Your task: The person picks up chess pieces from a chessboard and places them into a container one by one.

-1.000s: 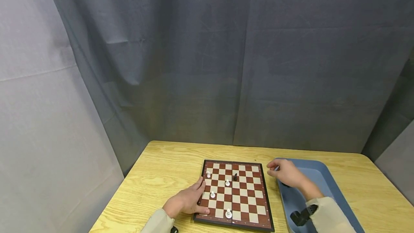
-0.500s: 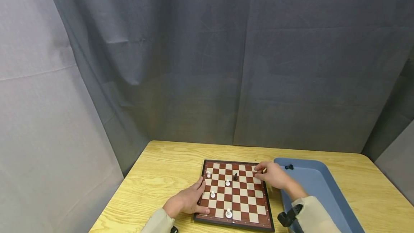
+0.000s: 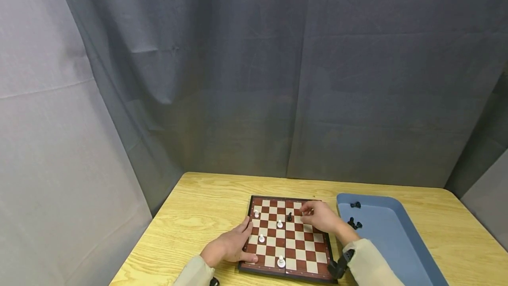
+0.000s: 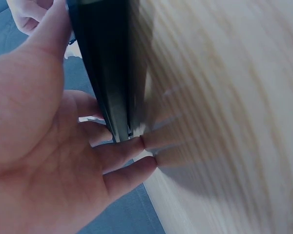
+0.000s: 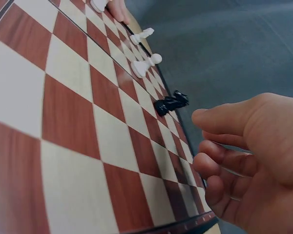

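A folding chessboard (image 3: pixel 299 255) with red-brown and cream squares lies on the table. On its far half stands a black knight (image 5: pixel 171 103), seen also in the head view as a small black piece (image 3: pixel 289 217). My right hand (image 3: pixel 323 217) hovers just right of the knight; its fingers are loosely bent, thumb apart, nothing between them. Left of the knight stand several white pieces, among them a white pawn (image 5: pixel 145 65). My left hand (image 3: pixel 228 245) rests along the board's left side, thumb on top; in the left wrist view its fingers reach the board's dark edge (image 4: pixel 105 73).
A blue tray (image 3: pixel 397 250) stands right of the board, under the right forearm. Several black chess pieces lie in it, one near its far left corner (image 3: pixel 355 205) and others by the left wall. A grey curtain (image 3: pixel 254 100) hangs behind the wooden table (image 3: pixel 214 189).
My right hand has moved left from the tray's rim to over the board, close beside the black knight. Black pieces in the tray are uncovered. My left hand has stayed put.
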Tool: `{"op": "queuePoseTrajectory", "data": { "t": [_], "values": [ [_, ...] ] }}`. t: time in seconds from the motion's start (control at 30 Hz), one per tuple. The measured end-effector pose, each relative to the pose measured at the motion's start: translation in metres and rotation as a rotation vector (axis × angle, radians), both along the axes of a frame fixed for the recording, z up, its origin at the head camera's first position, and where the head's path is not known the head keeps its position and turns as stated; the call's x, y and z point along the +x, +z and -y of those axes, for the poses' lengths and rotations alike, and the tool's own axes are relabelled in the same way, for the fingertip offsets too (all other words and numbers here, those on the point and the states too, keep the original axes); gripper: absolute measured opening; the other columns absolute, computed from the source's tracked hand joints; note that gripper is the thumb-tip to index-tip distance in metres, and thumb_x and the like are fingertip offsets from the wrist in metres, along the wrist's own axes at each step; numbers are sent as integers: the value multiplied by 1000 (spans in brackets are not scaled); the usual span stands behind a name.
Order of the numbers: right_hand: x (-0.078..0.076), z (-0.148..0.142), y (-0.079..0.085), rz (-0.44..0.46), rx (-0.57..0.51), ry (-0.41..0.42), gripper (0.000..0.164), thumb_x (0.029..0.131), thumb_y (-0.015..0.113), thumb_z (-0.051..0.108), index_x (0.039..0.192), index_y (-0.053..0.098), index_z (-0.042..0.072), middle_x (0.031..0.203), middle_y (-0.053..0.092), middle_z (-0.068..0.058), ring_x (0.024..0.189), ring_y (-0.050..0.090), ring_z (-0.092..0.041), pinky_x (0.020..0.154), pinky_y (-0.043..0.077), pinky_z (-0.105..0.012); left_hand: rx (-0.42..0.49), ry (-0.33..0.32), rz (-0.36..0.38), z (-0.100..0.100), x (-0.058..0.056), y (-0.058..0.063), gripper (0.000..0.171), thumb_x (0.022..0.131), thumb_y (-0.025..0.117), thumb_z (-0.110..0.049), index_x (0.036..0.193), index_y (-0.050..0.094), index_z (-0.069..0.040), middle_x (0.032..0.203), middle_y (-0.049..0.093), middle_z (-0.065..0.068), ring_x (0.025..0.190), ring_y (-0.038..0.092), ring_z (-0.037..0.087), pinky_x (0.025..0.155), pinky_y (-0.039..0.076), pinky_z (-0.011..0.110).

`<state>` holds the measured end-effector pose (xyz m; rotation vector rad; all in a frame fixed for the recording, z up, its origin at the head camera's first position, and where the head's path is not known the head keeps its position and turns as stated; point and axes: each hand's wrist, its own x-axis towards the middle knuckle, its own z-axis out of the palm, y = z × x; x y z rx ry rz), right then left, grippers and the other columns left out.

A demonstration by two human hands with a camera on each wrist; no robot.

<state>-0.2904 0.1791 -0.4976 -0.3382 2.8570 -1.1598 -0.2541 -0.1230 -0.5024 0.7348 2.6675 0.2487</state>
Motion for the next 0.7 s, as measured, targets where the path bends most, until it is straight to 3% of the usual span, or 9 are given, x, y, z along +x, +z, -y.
{"op": "queuePoseTrajectory", "data": {
  "t": [0.7],
  "values": [
    [-6, 25, -14, -47, -31, 46, 21, 81, 73, 6, 101, 68, 3, 85, 62, -2, 76, 56, -13, 68, 48, -34, -10, -4, -4, -1, 2, 2, 102, 78, 58, -66, 152, 17, -9, 158, 6, 10, 139, 24, 26, 102, 38, 36]
  ]
}}
